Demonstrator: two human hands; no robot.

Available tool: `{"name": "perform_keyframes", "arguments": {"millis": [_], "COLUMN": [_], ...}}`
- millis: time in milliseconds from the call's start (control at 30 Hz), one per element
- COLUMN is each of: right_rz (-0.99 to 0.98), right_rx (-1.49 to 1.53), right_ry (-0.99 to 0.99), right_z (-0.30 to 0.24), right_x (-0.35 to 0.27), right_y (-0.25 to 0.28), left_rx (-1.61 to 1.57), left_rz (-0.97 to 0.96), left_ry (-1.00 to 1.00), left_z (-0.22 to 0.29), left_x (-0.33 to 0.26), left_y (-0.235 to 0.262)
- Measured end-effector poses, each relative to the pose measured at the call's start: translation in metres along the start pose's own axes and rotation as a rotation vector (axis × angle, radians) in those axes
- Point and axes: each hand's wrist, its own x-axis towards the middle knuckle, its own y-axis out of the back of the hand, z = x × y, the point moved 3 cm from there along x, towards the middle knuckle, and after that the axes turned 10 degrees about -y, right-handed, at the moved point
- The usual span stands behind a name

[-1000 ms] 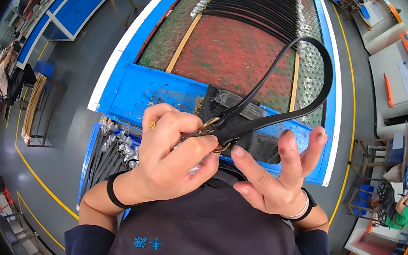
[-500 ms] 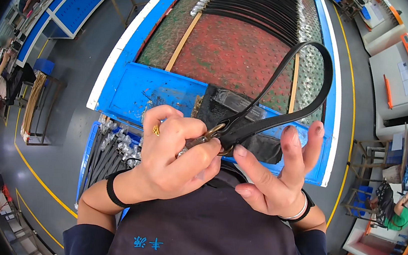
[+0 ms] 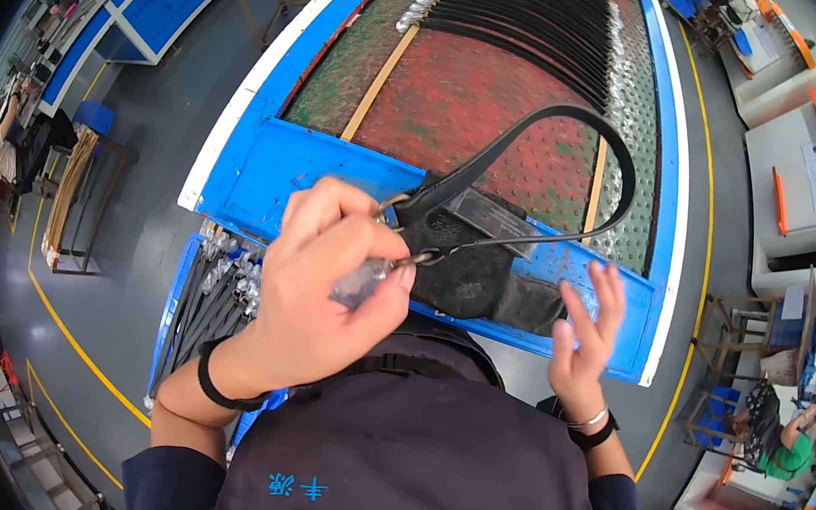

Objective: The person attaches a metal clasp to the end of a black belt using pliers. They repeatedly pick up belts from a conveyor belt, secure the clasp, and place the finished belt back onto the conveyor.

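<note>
My left hand (image 3: 318, 295) is closed on the metal-fitted ends of a black strap (image 3: 622, 169), with crumpled clear plastic (image 3: 359, 285) showing between the fingers. From there the strap loops away to the right above the blue bench. Brass-coloured rings show at both of its ends beside my fingertips. My right hand (image 3: 584, 346) is apart from the strap near the bench's front edge, fingers spread and holding nothing. Under the loop lies a black pad (image 3: 471, 277) with a flat dark bar (image 3: 492, 222) on it.
Many black straps with plastic-wrapped ends (image 3: 536, 18) lie in a row across the bench's red and green surface (image 3: 446, 98). A blue tray (image 3: 176, 304) of similar straps stands at my left. Wooden strips (image 3: 379, 86) run along the bench. People sit at far left and right.
My right hand has let go of the strap's end and drawn back to the right. My left hand has turned, and the loop has swung lower and to the left.
</note>
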Motion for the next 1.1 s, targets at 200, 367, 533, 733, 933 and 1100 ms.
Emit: {"name": "perform_keyframes", "arguments": {"millis": [200, 367, 533, 733, 933, 1100], "right_rz": [-0.314, -0.238, 0.025, 0.081, 0.064, 0.092], "right_rx": [-0.355, -0.286, -0.104, -0.096, -0.080, -0.057], "right_ry": [-0.262, -0.213, 0.042, 0.493, 0.517, 0.540], "right_z": [0.084, 0.076, 0.000, -0.071, -0.079, -0.075], "right_x": [-0.071, -0.067, -0.013, 0.029, 0.037, 0.034], "right_y": [-0.071, -0.035, 0.033, 0.041, 0.033, 0.035], "left_rx": [-0.203, -0.240, -0.248, -0.245, -0.244, -0.223], "left_rz": [-0.075, -0.099, -0.155, -0.251, -0.274, -0.279], "left_ry": [0.156, 0.157, 0.160, 0.053, 0.038, 0.021], "left_z": [-0.010, -0.011, -0.003, 0.013, 0.018, 0.017], "left_x": [0.006, 0.010, 0.013, 0.017, 0.016, 0.014], "left_y": [0.006, 0.010, 0.004, 0.000, 0.005, 0.006]}}
